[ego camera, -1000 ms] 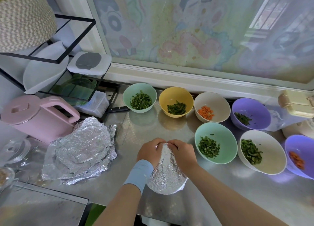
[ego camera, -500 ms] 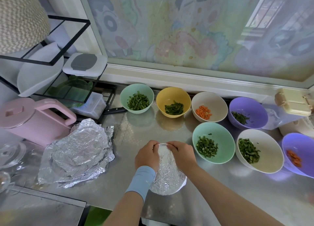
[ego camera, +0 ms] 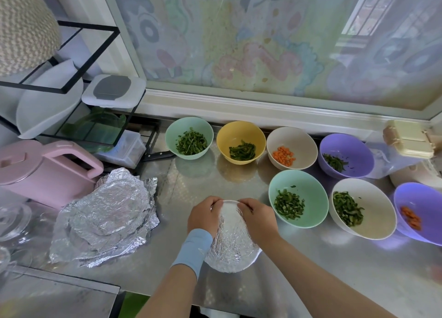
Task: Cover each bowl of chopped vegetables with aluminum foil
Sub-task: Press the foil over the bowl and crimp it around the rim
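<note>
Right at the near edge of the counter, the left hand (ego camera: 205, 216) and the right hand (ego camera: 259, 218) meet over the far rim of the foil-covered bowl (ego camera: 230, 244). Both sets of fingers are curled down over that rim, gripping it with the foil pressed under them. The fingertips are hidden behind the knuckles, so they may be pinching the foil alone or the rim as well. A light blue wristband (ego camera: 193, 250) sits on the left wrist. The bowl stands on the steel counter (ego camera: 311, 274) between the two forearms, its top fully wrapped in crinkled foil and its contents out of sight.

Just to the right stand three uncovered bowls in a row: a mint bowl (ego camera: 313, 205) of chopped greens, a cream bowl (ego camera: 375, 222) of green strips and a purple bowl (ego camera: 428, 198) with carrot pieces. Behind them, along the window sill, are four more open ones: a mint back bowl (ego camera: 174, 133) and a yellow bowl (ego camera: 229, 133) with greens, a beige bowl (ego camera: 300, 138) with diced carrot and a purple back bowl (ego camera: 356, 147) with a few green strips.

Left of the hands lies a stack of foil sheets (ego camera: 105, 219), rumpled, with a pink kettle (ego camera: 45, 169) just behind it. A knife (ego camera: 159, 155) lies near the mint back bowl.
</note>
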The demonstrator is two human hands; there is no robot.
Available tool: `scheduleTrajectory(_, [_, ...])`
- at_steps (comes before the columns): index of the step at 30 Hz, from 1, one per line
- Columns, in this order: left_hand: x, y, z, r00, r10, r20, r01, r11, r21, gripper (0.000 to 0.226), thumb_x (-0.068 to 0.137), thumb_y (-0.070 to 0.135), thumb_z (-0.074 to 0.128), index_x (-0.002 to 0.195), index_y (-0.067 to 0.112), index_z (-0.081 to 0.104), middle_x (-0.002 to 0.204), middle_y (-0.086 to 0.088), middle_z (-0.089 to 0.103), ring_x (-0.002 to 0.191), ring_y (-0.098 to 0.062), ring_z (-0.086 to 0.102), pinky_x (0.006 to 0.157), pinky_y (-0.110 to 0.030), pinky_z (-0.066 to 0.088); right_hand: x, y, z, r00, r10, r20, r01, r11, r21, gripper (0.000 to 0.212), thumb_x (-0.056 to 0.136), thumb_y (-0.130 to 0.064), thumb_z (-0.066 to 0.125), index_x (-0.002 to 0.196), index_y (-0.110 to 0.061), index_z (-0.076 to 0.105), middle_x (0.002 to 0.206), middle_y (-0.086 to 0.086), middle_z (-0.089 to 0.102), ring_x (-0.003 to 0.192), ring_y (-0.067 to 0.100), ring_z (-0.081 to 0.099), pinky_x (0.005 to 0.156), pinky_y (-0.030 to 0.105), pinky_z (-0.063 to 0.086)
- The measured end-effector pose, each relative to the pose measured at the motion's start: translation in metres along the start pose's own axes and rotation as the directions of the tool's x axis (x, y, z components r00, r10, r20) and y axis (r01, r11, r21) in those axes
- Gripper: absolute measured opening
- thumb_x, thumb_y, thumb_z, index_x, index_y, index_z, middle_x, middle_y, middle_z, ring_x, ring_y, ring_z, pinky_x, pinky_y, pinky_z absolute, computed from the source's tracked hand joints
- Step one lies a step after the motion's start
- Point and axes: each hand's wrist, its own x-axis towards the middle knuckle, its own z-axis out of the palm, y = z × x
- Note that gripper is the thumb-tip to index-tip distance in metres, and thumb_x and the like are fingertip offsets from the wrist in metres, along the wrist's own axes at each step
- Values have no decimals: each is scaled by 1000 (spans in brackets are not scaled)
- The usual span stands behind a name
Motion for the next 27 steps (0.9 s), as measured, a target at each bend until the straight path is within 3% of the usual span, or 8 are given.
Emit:
scheduleTrajectory(5, [-7,-2,5,999,-4,-40,5,1000,14,20,97,32,50,97,29,69,86,14,66,82,-10,60,70,-24,43,2,1,-3,999,8,37,-11,998,63,15,93,-31,63,98,-28,77,81,-18,72,77,-3,62,67,6,41])
scheduleTrajectory(8, [-4,-2,2,1000,15,-7,-15,1000,4,22,98,31,50,101,26,71,88,13,67,84,-11,61,72,-24,44,3,2,-4,999,-10,45,7,998,56,15,94,-30,62,97,-28,76,79,-17,72,75,-4,61,65,5,40])
scheduleTrajectory(11, [3,1,-3,996,20,86,-26,997,73,23,98,28,46,102,27,70,94,8,69,85,-15,61,72,-26,45,5,3,-5,998,-24,65,22,999,35,16,96,-29,59,98,-26,75,81,-13,72,75,0,61,66,9,41])
scheduleTrajectory(13, [5,5,-4,989,47,140,-62,992,106,26,97,28,45,108,33,68,101,15,67,90,-13,61,78,-25,47,8,3,-6,994,-43,102,42,999,6,17,97,-29,57,100,-26,74,83,-13,71,78,3,61,71,17,43])
scheduleTrajectory(16, [3,9,-2,980,77,186,-70,997,-41,22,94,29,53,104,38,71,99,24,66,94,-1,61,80,-16,46,10,1,-8,983,-76,169,81,996,-23,19,98,-30,54,106,-29,72,92,-15,72,86,4,63,79,25,47])
scheduleTrajectory(20, [6,6,3,988,54,144,-38,993,-113,20,95,24,56,92,30,75,83,15,69,80,-7,62,72,-21,47,2,2,-5,992,-42,123,62,984,-165,30,100,-33,49,129,-29,58,124,-11,64,112,13,59,94,29,46])
scheduleTrajectory(24, [3,1,5,998,-13,56,21,990,-142,20,96,25,55,97,25,75,93,10,72,84,-5,62,73,-17,43,-12,5,0,998,63,4,-63,994,-84,19,99,-36,48,114,-34,61,100,-11,70,93,15,63,80,32,51])
scheduleTrajectory(27, [-4,0,8,999,-47,5,47,989,-141,22,98,26,52,102,22,73,93,12,69,86,-7,61,74,-18,41,-9,9,-1,997,81,18,-82,995,53,17,96,-36,55,104,-34,70,87,-15,71,84,9,63,77,27,51])
